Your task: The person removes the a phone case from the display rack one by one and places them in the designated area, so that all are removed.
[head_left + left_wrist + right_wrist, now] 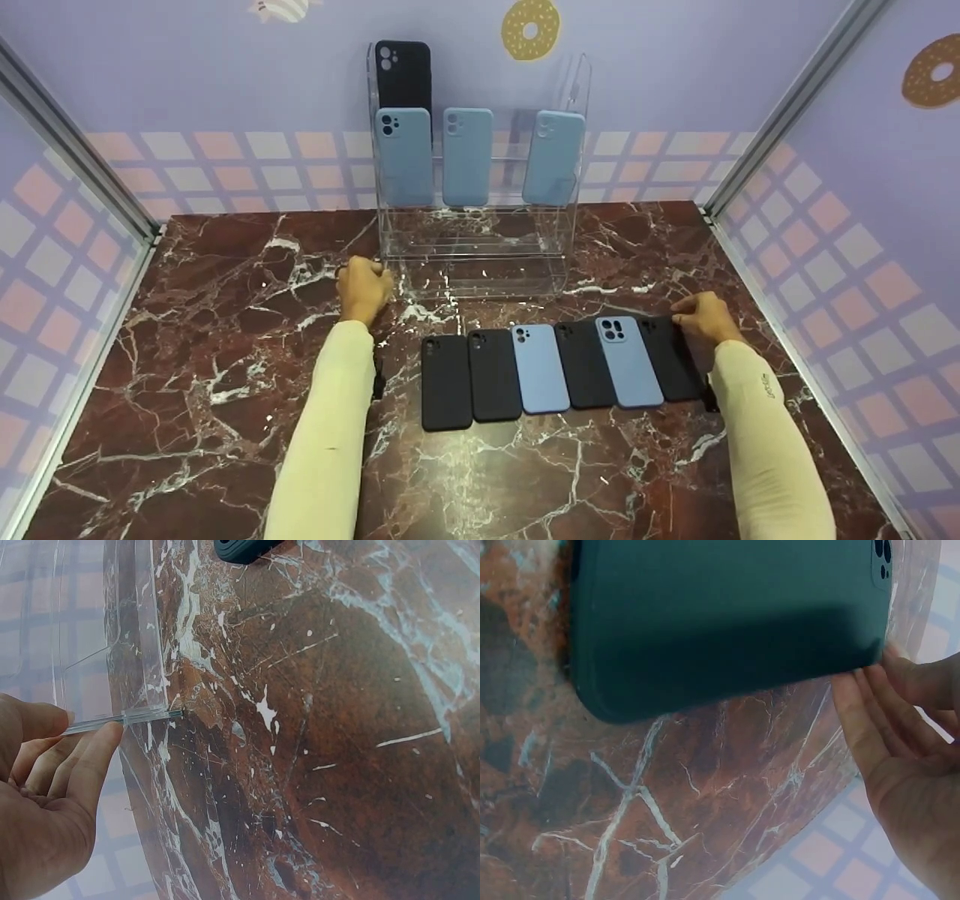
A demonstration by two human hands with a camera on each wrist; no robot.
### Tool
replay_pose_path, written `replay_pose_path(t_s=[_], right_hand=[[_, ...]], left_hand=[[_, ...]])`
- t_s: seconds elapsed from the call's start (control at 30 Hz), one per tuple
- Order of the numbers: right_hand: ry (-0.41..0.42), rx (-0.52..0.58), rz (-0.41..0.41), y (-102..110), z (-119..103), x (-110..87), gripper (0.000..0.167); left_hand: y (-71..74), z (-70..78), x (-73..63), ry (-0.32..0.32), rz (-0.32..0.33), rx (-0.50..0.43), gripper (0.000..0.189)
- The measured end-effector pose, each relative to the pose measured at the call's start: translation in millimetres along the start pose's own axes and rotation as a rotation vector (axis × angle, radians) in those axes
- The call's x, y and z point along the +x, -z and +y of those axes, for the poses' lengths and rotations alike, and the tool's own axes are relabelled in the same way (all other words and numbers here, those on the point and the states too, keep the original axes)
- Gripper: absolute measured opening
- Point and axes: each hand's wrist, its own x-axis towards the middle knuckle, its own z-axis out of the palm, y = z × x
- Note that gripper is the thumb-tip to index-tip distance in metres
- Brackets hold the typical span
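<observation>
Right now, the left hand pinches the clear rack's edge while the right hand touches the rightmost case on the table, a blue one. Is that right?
Not quite: the rightmost case is black, not blue, as the head view shows. The rest holds: left hand pinching the rack, right hand touching that case.

Red-brown marbled surface (225, 420). Lilac far wall (187, 67), pink-white checks (218, 145) low, donut print (514, 34) high. Second donut (919, 75) on right wall (862, 112). Grey metal post (789, 112) far right.
</observation>
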Motion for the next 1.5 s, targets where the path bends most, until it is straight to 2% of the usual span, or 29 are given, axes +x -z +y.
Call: replay_pose_path(t_s=[0.1, 0.23, 0.47, 0.6, 0.87, 1.1, 1.33, 1.5], right_hand=[[0.000, -0.005, 0.021, -2.9, -4.0, 1.5, 0.028], [0.006, 0.018, 0.064, -7.6, -19.8, 3.5, 0.027], [0.077, 0.081, 0.098, -21.5, -52.8, 13.7, 0.028], [0.130, 0.092, 0.085, -33.4, -72.5, 19.9, 0.033], [0.199, 0.169, 0.011, -54.2, -115.0, 30.6, 0.042], [0.193, 0.207, 0.022, -66.9, -145.1, 40.9, 0.050], [0.171, 0.123, 0.173, -78.6, -158.6, 51.1, 0.041], [0.110, 0.118, 0.201, -84.2, -162.8, 55.5, 0.035]], left_hand=[[0.0, -0.6, 0.5, -0.003, -0.001, 0.001, 0.021], [0.4, -1.0, 1.3, 0.003, 0.003, 0.000, 0.023], [0.0, -2.4, 0.6, 0.015, 0.009, -0.008, 0.025], [0.0, -3.0, 0.2, 0.014, 0.003, -0.010, 0.026], [1.1, -1.5, -0.7, 0.007, -0.006, 0.002, 0.026], [0.9, -0.8, -0.4, 0.020, -0.007, -0.004, 0.025], [0.9, 0.8, -0.3, 0.020, -0.013, 0.003, 0.024], [2.4, 1.8, -0.9, 0.028, -0.015, -0.001, 0.024]])
